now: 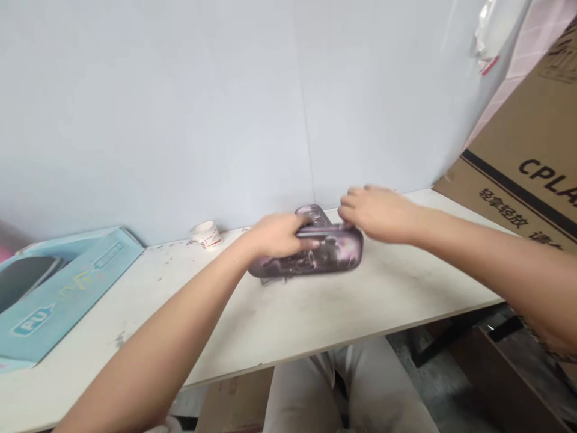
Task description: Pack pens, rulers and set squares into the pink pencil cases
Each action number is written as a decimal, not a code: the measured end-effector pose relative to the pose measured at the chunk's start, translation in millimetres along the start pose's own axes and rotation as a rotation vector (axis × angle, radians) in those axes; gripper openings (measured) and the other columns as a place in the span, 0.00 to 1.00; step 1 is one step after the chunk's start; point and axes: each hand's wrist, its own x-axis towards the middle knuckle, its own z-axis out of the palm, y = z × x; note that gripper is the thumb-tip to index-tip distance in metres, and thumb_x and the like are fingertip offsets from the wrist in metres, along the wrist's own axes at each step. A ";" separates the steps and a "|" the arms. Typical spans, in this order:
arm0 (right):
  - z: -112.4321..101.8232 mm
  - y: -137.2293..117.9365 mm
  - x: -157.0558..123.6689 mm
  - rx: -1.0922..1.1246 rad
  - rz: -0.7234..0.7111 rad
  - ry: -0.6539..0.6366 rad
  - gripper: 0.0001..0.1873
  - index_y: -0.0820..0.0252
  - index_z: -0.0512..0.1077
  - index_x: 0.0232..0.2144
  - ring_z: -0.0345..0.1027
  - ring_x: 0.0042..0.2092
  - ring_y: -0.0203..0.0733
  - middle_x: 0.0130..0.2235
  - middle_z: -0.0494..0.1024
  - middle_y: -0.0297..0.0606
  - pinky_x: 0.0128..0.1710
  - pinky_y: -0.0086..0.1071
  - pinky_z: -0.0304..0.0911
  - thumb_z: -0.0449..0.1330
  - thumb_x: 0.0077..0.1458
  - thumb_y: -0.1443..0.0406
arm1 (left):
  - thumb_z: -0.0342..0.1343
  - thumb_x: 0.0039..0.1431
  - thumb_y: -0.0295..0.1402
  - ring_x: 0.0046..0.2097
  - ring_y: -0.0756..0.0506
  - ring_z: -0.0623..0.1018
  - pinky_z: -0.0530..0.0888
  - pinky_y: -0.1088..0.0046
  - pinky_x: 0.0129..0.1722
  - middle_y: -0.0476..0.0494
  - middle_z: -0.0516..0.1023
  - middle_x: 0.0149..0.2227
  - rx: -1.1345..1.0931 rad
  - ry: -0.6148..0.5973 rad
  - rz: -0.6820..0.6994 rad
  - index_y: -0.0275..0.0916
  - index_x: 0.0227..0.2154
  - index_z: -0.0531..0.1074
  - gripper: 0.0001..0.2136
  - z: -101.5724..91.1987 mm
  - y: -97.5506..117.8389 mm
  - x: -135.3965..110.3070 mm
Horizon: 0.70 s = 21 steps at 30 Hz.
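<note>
A mottled purple-grey hard case (pixel 333 255) lies lengthwise on the white tabletop (pixel 288 325), with a raised rounded part at its far side. My left hand (pixel 274 236) is over its left half, fingers curled across a dark band on top and shut on it. My right hand (pixel 376 213) comes in from the right. Its fingertips touch the case's upper right edge, and I cannot tell whether they grip it. The hands hide the middle of the case.
A small white tape roll (pixel 205 233) with red marks stands by the wall. A pale blue box (pixel 67 288) lies at the table's left end. A large cardboard carton (pixel 527 156) leans at the right. Pale trousers (pixel 347 385) show below the front edge.
</note>
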 end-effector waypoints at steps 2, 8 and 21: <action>-14.1 20.9 -3.5 -0.141 0.052 0.249 0.07 0.61 0.69 0.30 0.63 0.46 0.46 0.37 0.74 0.42 0.42 0.41 0.57 0.52 0.56 0.66 | 0.49 0.52 0.49 0.38 0.41 0.73 0.66 0.68 0.36 0.43 0.75 0.35 -0.034 0.235 -0.071 0.40 0.43 0.68 0.21 -1.9 14.3 16.0; -36.8 84.0 -33.7 -0.037 0.245 0.387 0.12 0.60 0.69 0.29 0.62 0.47 0.44 0.34 0.73 0.34 0.47 0.45 0.54 0.50 0.57 0.60 | 0.53 0.50 0.43 0.48 0.37 0.69 0.65 0.63 0.46 0.42 0.71 0.40 -0.111 0.573 -0.090 0.40 0.42 0.65 0.18 -6.9 40.7 51.9; 88.0 22.5 -73.6 1.518 0.684 0.548 0.13 0.59 0.65 0.26 0.66 0.29 0.35 0.25 0.68 0.30 0.34 0.39 0.70 0.61 0.44 0.56 | 0.28 0.64 0.43 0.47 0.48 0.73 0.72 0.72 0.41 0.46 0.74 0.40 -1.683 0.825 -0.007 0.36 0.42 0.66 0.23 14.1 127.8 128.1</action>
